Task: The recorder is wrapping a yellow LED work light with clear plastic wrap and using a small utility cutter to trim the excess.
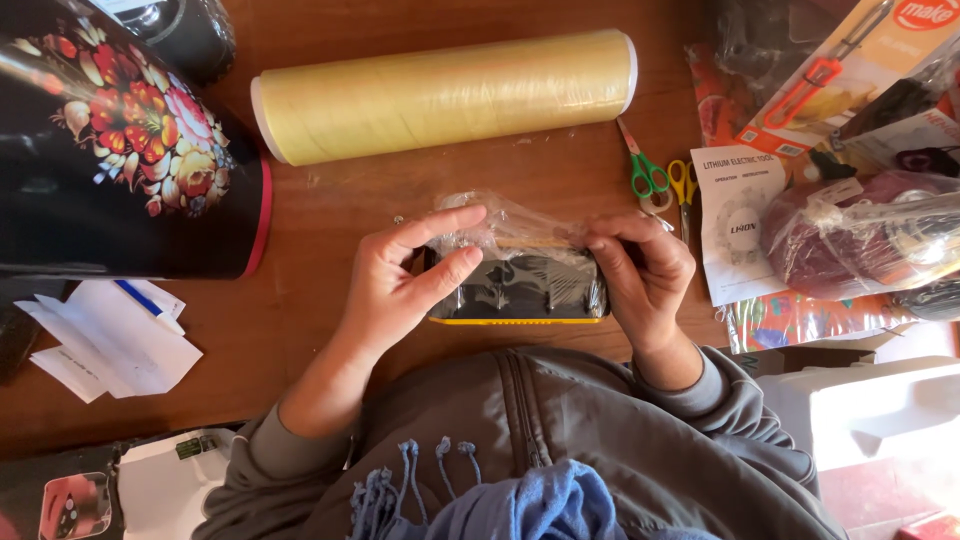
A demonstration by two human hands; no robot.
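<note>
Brown wood fills the view: a cluttered desk (330, 205) seen from straight above, with the person's grey sleeves and a blue fringed scarf (500, 500) at its near edge.

At the middle of that near edge lies a small black rectangular box with a yellow rim, wrapped in clear plastic film (520, 285). Its long axis runs left to right, parallel to the desk's near edge. The left hand (400, 290) clasps the box's left end, thumb laid across the top face and forefinger stretched over the loose, crumpled film bunched at the far side. The right hand (645, 270) closes on the right end, fingers curled tight over the film there. Both hands touch the box, one at each short end, so neither is nearer; the loose film lies just beyond the fingertips, away from the body.

Farther back, a long roll of yellowish cling film (445, 95) lies parallel to the box. Green-handled and yellow-handled scissors (660, 180) rest to its right, beside a white printed leaflet (735, 220). A black lacquered tray painted with red flowers (130, 140) takes the far left corner, with white paper slips (110, 340) near the left edge.
</note>
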